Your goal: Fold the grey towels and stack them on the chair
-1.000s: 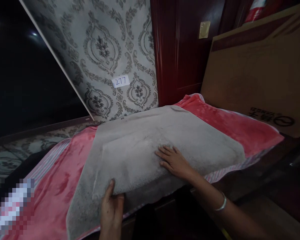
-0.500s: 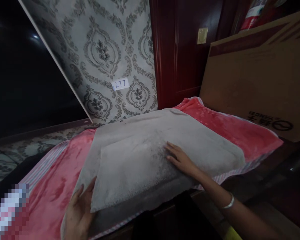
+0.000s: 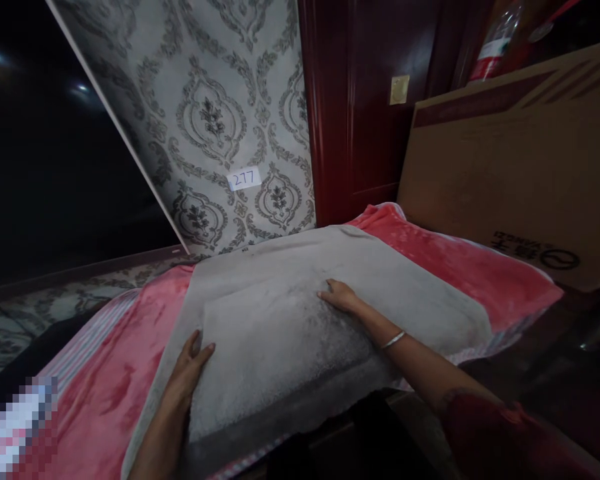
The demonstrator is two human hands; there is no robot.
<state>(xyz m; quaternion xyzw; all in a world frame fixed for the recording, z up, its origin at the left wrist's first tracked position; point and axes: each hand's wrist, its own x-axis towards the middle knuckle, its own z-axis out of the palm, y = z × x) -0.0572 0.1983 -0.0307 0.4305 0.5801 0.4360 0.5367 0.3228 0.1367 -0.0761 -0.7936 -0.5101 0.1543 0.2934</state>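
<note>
A pink fleece blanket [image 3: 460, 273] spreads under everything, with a cardboard sheet [image 3: 490, 180] standing just behind its right side. Beyond are a dark red wooden door frame [image 3: 360, 113], a damask wallpaper panel [image 3: 215, 113] bearing a paper label [image 3: 243, 178] marked 277, and a fire extinguisher [image 3: 493, 50] high up. Since the previous view, the left hand [image 3: 187, 363] has moved from the near edge onto the towel, and the right hand [image 3: 343, 297] has slid further in. Both lie open, gripping nothing, on the grey plush towel [image 3: 280, 280], which sits flat on the blanket, its near edge darker.
</note>
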